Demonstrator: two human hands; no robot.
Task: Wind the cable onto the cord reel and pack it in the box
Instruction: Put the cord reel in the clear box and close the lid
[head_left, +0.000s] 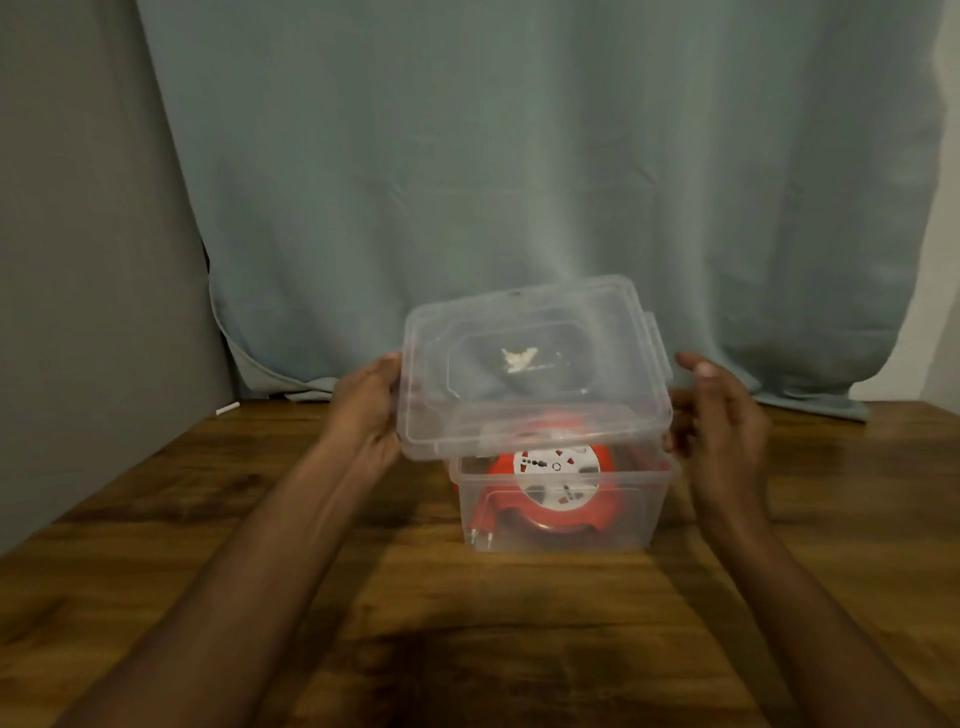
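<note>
A clear plastic box (649, 512) stands on the wooden table (363, 597). Inside it lies the red cord reel (605, 506) with its white socket face up, and the red plug (480, 530) rests at the box's front left corner. A clear lid (535, 364) hangs tilted just above the box, its near edge low over the rim. My left hand (366, 408) grips the lid's left edge. My right hand (719, 410) is at the lid's right side, fingers curved; whether it touches the lid I cannot tell.
A grey-green curtain (519, 182) hangs behind the table and pools on its back edge. A grey wall (78, 260) runs along the left. A small white object (227, 409) lies at the table's back left corner.
</note>
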